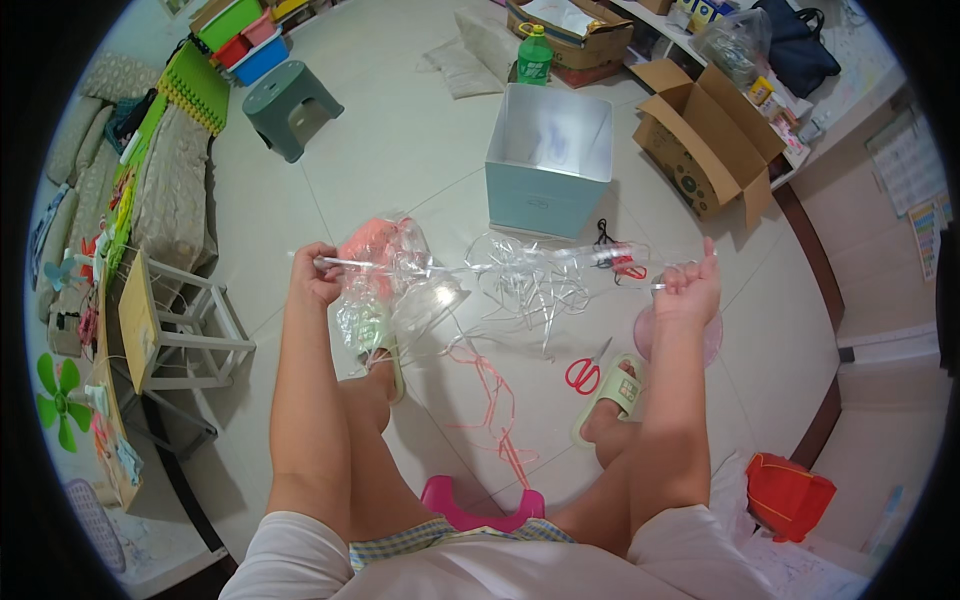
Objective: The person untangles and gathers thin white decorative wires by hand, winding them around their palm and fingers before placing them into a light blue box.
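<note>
Between my two hands a clear plastic strip [480, 266] is stretched sideways above the floor. My left hand [316, 274] is closed on its left end, beside a clear plastic bag with coral-coloured contents [371, 240]. My right hand [686, 289] grips the other end, above a round pinkish disc [643, 334]. Beneath the strip lies a tangle of clear plastic strands [525, 292]. Pink plastic string [491, 390] trails over the floor between my feet. Red-handled scissors [583, 376] lie near my right slipper [622, 386]. Black and red cords [626, 262] lie behind the strip.
A light-blue box [547, 199] stands open beyond the strands, with a green bottle [534, 56] behind it. An open cardboard box [694, 142] is at the right. At the left are a green stool [281, 101] and a wooden-topped stool [139, 322]. A red bag [791, 495] lies lower right.
</note>
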`<state>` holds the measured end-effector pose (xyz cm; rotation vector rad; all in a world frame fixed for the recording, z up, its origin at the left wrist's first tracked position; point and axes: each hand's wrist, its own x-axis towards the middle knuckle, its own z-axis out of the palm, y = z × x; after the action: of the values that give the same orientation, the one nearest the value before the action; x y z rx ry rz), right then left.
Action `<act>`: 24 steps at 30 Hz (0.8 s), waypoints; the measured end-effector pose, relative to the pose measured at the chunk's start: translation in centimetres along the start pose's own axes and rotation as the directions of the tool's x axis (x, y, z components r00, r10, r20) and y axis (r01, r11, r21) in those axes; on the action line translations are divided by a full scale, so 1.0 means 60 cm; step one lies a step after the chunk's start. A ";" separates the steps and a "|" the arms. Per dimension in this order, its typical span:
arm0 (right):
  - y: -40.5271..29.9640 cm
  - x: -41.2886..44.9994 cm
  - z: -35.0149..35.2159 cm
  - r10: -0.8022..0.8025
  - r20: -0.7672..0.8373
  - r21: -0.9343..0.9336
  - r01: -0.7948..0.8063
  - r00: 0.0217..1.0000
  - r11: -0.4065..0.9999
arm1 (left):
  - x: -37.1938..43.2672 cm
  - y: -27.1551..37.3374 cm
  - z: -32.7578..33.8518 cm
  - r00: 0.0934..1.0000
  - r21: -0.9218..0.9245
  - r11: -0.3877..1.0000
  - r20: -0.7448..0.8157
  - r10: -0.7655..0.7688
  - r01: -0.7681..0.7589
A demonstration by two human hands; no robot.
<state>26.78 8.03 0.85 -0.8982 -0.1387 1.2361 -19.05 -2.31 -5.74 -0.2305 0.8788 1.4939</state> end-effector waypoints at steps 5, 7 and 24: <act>0.041 -0.048 0.037 0.013 0.120 -0.457 0.044 0.993 0.888 | -0.021 -0.068 0.073 0.944 0.534 0.826 -0.138 0.299 -0.183; 0.071 -0.086 0.047 0.122 0.329 -0.561 0.090 0.936 0.823 | -0.041 -0.133 0.133 0.993 0.663 0.746 -0.030 0.118 -0.069; 0.172 -0.216 -0.016 0.673 0.453 -0.808 0.588 0.585 0.032 | -0.053 -0.140 0.181 0.965 0.554 0.810 0.257 0.054 -0.193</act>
<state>14.75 -3.12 -1.81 -1.4300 -2.2117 1.4442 -6.89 1.14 0.54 0.4531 1.1287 1.2694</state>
